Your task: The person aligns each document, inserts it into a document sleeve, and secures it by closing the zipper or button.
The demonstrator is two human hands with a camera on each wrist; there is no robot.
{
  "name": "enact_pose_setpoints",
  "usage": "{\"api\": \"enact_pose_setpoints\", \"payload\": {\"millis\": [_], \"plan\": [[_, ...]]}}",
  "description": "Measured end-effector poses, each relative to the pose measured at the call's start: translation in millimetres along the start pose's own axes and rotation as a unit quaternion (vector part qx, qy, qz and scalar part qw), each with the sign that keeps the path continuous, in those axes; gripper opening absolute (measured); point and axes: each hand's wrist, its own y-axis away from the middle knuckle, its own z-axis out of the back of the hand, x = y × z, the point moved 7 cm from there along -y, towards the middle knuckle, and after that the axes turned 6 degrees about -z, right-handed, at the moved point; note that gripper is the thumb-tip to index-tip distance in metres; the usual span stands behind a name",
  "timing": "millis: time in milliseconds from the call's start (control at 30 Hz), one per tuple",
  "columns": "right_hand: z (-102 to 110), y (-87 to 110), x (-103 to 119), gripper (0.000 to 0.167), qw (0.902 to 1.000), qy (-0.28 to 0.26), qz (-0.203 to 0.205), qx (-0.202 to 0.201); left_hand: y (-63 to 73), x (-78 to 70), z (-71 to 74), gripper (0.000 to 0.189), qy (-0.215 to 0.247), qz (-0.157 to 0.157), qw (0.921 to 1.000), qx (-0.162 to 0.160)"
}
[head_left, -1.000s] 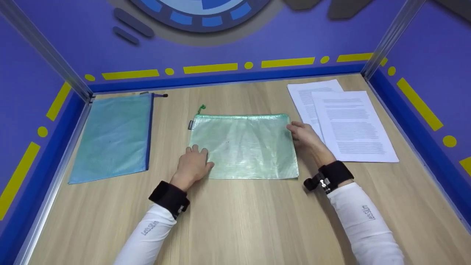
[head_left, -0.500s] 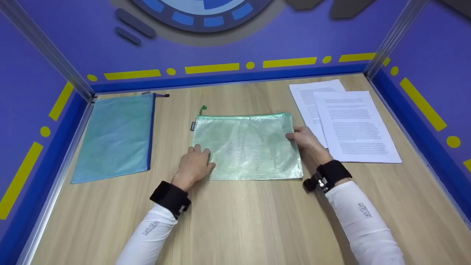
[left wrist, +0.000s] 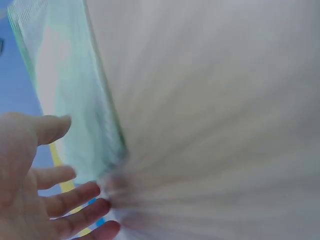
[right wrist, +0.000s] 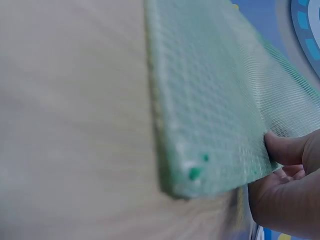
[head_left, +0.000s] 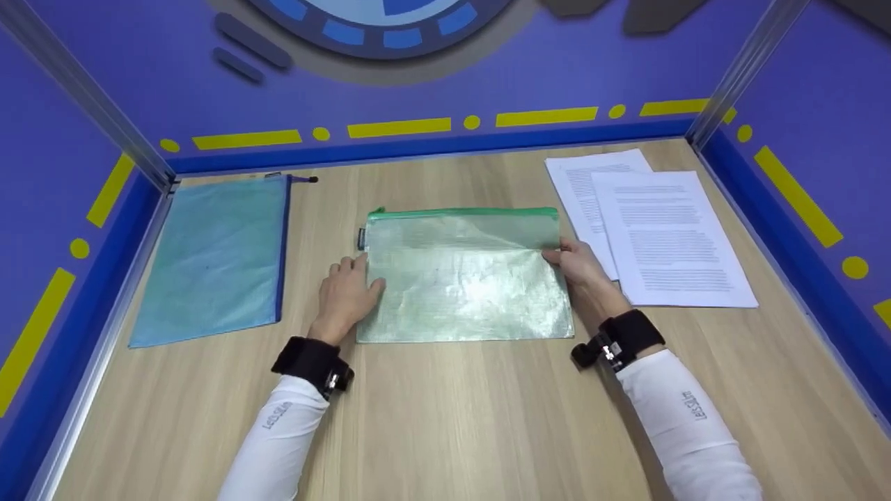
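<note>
Movement: since half a second earlier, the left hand [head_left: 342,292] had shifted leftward, and the zipped edge of the green pouch [head_left: 463,292] had come farther up the head view.
Wall panels [head_left: 445,87]: blue-purple with yellow dashes; stood along the back and both sides.
Table [head_left: 445,424]: pale wood grain; carried both pouches and the paper.
Blue pouch [head_left: 212,264]: lay flat at the left, its zip side facing the green pouch, well apart from it.
Printed sheets [head_left: 668,236]: two overlapping lots, far right.
Position of green pouch: middle of the table, between the hands, zip along the far side; right edge appeared raised.
Sleeves [head_left: 686,417]: white, lettered, on both forearms.
Right hand [head_left: 588,275]: thumb above and fingers below, clamped on the green pouch's right edge.
Left-hand fingers: apart, at the green pouch's left edge; could not tell whether they touched.
Wrist straps [head_left: 313,365]: black, one per arm.
Dark tag [head_left: 361,239]: projected from the left edge, near the far corner.
</note>
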Motion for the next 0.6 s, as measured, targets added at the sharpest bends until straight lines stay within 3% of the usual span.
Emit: {"api": "enact_pose_setpoints", "payload": {"millis": [167, 333, 500, 600], "plan": [[-1.4, 4.0, -3.2, 0.048, 0.9986, -0.048, -0.010, 0.017, -12.0, 14.1, 5.7, 0.077, 0.099, 0.025, 0.9947, -0.004], [-1.1, 5.8, -4.4, 0.043, 0.9982, -0.053, 0.001, 0.028, -20.4, 21.8, 9.7, 0.083, 0.202, 0.042, 0.9784, 0.000], [0.1, 6.0, -4.8, 0.040, 0.9965, -0.075, 0.000, 0.035, -26.4, 26.0, 12.9, 0.083, 0.258, 0.061, 0.9642, -0.004], [1.3, 5.7, -3.6, 0.040, 0.9963, -0.078, -0.001, 0.037, -29.0, 26.1, 14.1, 0.073, 0.279, 0.062, 0.9583, -0.011]]}}
